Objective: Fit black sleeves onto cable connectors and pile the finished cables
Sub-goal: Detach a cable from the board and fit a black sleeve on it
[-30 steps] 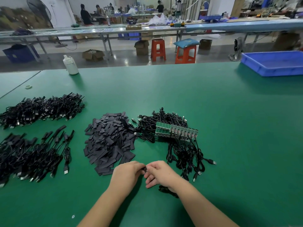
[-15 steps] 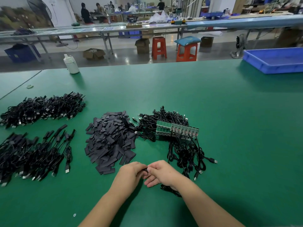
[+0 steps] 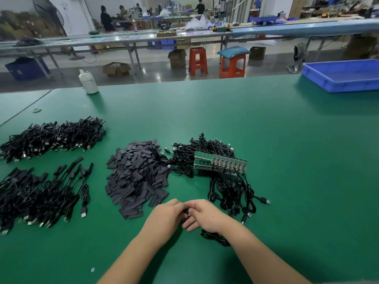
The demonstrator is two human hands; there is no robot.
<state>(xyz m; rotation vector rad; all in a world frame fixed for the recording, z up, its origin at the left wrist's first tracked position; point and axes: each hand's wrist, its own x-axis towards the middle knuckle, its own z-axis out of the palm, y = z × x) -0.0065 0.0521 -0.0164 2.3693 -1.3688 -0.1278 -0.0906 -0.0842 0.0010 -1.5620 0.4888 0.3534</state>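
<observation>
At frame bottom centre, left hand (image 3: 166, 217) and right hand (image 3: 205, 215) pinch a small black sleeve (image 3: 187, 211) over the green desk (image 3: 287, 160), apparently mid-fitting; seating it fully likely comes next.

No text, label, brand, number or sign can be read anywhere here; any markings on the far boxes and benches are too small and blurred.

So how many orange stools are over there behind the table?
2. One bare orange stool stands on the floor beyond the green table; the cushioned stool stands just right of it. Others may be hidden.
</observation>
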